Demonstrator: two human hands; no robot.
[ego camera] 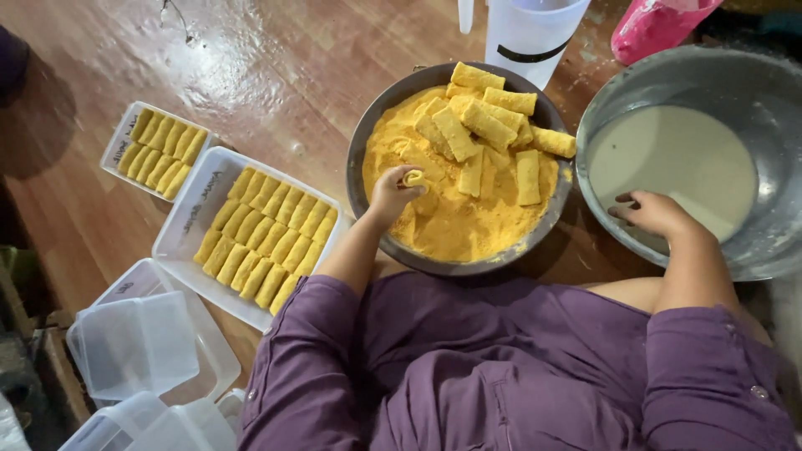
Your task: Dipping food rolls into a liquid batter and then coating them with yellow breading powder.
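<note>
- The left hand (391,194) is closed around a small pale roll of dough (413,178), pinched between thumb and fingertips; only the roll's curled end shows past the fingers, so its full length and long axis are hard to make out.
- That roll sits over the near-left part of the round dark metal bowl of orange-yellow crumbs (368,142), just above the crumb surface; whether it touches the crumbs cannot be told.
- The pile of crumb-coated yellow rolls (489,125) lies at the far side of the same bowl, well apart from the held roll; their long axes point in mixed directions, some along the far rim, some towards the near rim.
- The right hand (656,213) rests with loosely curled fingers in the large grey metal basin of pale off-white batter (752,83), at its near-left edge; it holds nothing visible, and its fingertips are partly hidden.
- The basin's right side is cut off by the frame.
- On the brown wooden floor (276,67), left of the bowl, a large white rectangular tray (188,225) carries two rows of coated rolls laid side by side, long axes running from the tray's far-left towards its near-right.
- A smaller white tray of coated rolls (117,142) lies beyond its far-left corner.
</note>
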